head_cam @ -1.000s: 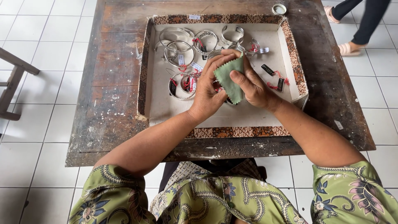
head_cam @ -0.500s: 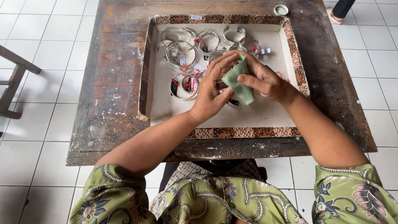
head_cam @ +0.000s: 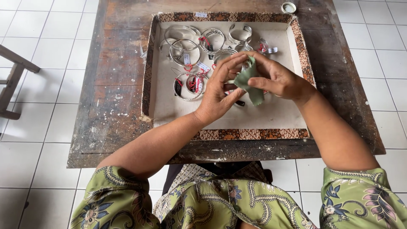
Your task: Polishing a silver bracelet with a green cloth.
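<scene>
tray floor, near half: bare pale lining from the front rim of the tray (head_cam: pixel 250 134) up to the hands; a hand can pass here.
tray floor, far left: crowded with bangles (head_cam: pixel 186 51), tagged, some overlapping; no free way between them.
tray floor, right strip: bare beside the right wall.
middle: left hand (head_cam: pixel 218 95) and right hand (head_cam: pixel 282 80) meet over it with a green cloth (head_cam: pixel 250 80), covering what lies under.
tray walls: raised patterned rim all round; entry from above.
table (head_cam: pixel 118 85), left of tray: bare worn wood, open.
table, far right corner: small round lid (head_cam: pixel 289 7).
floor, left: wooden stool (head_cam: pixel 12 80), well apart.
</scene>
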